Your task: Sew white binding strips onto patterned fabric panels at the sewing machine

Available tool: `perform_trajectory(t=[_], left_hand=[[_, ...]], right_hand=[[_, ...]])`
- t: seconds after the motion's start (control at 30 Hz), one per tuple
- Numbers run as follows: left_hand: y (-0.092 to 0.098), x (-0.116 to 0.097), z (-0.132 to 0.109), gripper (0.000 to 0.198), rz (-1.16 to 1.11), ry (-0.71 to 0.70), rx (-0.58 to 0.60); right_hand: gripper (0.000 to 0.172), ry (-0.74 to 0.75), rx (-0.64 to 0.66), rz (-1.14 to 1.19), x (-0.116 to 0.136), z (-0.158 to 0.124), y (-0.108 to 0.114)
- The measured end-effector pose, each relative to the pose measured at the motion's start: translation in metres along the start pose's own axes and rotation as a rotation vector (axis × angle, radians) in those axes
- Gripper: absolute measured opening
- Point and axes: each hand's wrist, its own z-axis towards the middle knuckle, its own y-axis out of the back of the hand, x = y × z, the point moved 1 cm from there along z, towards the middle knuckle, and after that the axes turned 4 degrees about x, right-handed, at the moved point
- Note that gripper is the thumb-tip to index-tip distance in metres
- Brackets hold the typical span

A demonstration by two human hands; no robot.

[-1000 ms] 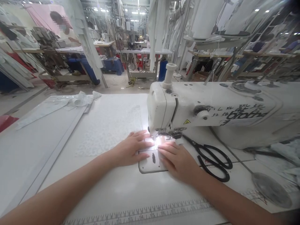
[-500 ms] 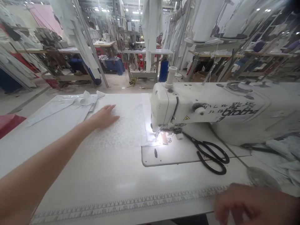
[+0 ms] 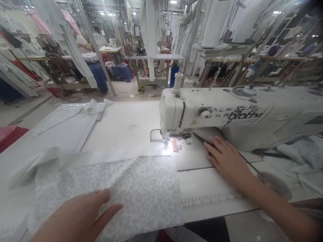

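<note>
In the head view, my left hand [image 3: 78,213] lies over a pale cloth with grey leopard-like spots [image 3: 148,188], thumb and fingers apart. This cloth spreads across the front of the table, its right end just below the lit needle area, its left part folded and blurred. My right hand [image 3: 228,161] covers the handles of black scissors [image 3: 199,137], fingers wrapped over them. Only the blades and a bit of the dark handle show. Directly left of the scissors stands the head of a white sewing machine [image 3: 170,111].
A ruler strip [image 3: 209,200] runs along the table's front edge. Cut pieces [image 3: 68,121] lie at the back left, and crumpled cloth [image 3: 300,161] at the right. Thread cones [image 3: 213,27] stand behind the machine. Other worktables and hanging garments fill the background.
My left hand has come back toward me, and the cloth now lies at the table's front. My right hand has moved from the front edge up onto the scissors.
</note>
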Motion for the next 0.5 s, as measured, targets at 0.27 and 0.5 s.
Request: perform_trajectory(t=[0.27, 0.5], left_hand=[[0.026, -0.087, 0.101, 0.02, -0.329, -0.56, -0.314], [0.004, -0.078, 0.129, 0.037, -0.196, -0.724, -0.301]], right_hand=[[0.023, 0.27, -0.043, 0.377, 0.067, 0.029, 0.017], [0.021, 0.493, 0.027, 0.472, 0.067, 0.058, -0.006]])
